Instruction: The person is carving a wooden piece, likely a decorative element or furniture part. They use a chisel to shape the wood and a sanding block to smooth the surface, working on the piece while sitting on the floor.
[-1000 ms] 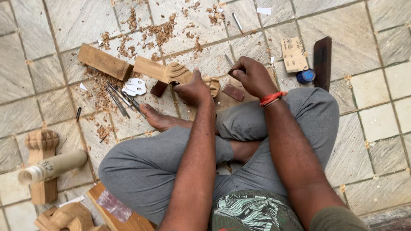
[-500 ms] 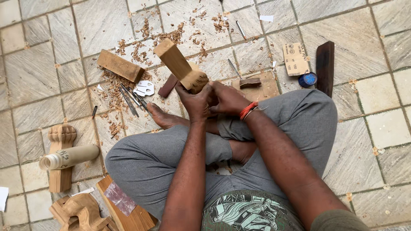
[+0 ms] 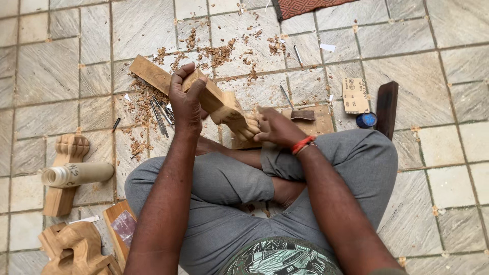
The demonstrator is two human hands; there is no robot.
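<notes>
Wood shavings [image 3: 214,51] lie scattered over the grey stone tiles [image 3: 61,66], thickest toward the top. A plain wooden block [image 3: 148,74] rests beside a bundle of metal chisels [image 3: 160,114]. Off to one side sit a pale wooden mallet [image 3: 76,174] and a carved wooden leg [image 3: 66,168] under it — another carved piece [image 3: 76,249] lies at the bottom corner. Farther across: a sandpaper sheet [image 3: 355,95], a small blue cap [image 3: 366,120], a dark wooden bar [image 3: 387,107].

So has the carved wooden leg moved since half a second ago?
Yes. The carved wooden leg has tilted down; its blank end, gripped by the left hand, now overlaps the flat wooden block on the floor, where before it pointed clear of it.
</notes>
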